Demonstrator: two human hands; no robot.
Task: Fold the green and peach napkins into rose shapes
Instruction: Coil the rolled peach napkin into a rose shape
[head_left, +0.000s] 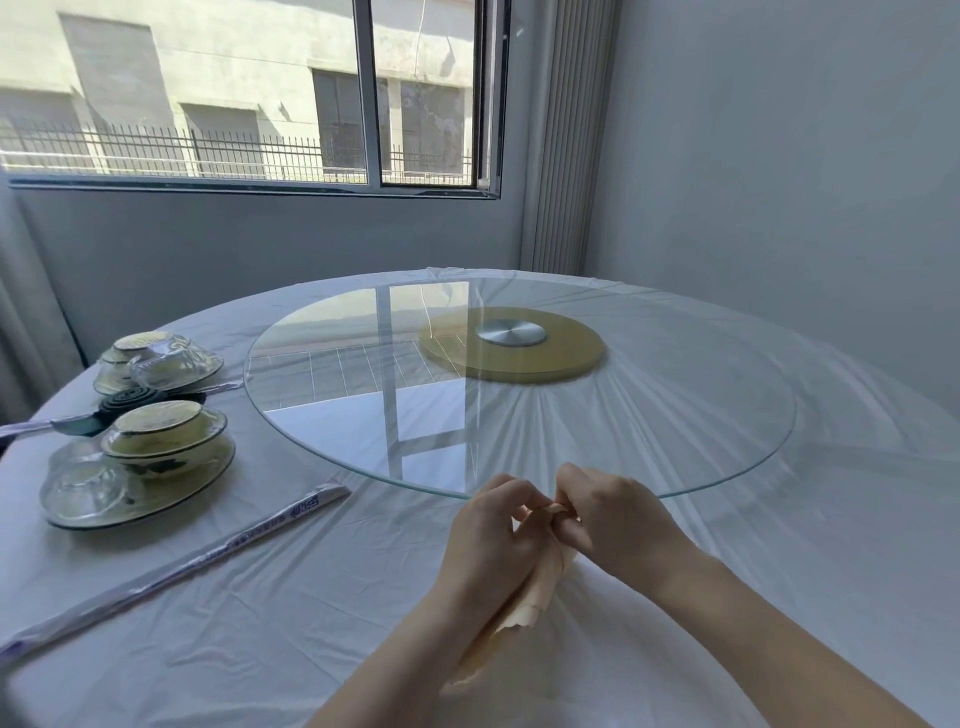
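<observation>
- We cannot see most of the peach napkin (540, 582). Its far end is buried between the curled fingers of both hands, and its near end slips behind the left wrist and forearm.
- The fingertips themselves are hidden, so we cannot tell how the cloth is rolled or folded inside the grip.
- At far left a dark coil sits between two sets of stacked dishes (156, 457). We take it for the green napkin (127, 402), already wound into a spiral. Its colour reads almost black, and its dark tail runs left towards the edge of the view.
- The wrapped chopsticks (208, 556) lie on the white tablecloth (311, 623), and their near-left end is cut off by the edge of the view.
- The peach napkin's long axis runs diagonally from near left, by the forearm, to far right. Its far end is raised into the fingers.
- It hangs just in front of the near rim of the glass turntable (519, 415), above the tablecloth.
- The left hand (493, 525) and the right hand (618, 514) meet knuckle to knuckle. Both have their fingers curled tight, pinching the napkin's far end between them.
</observation>
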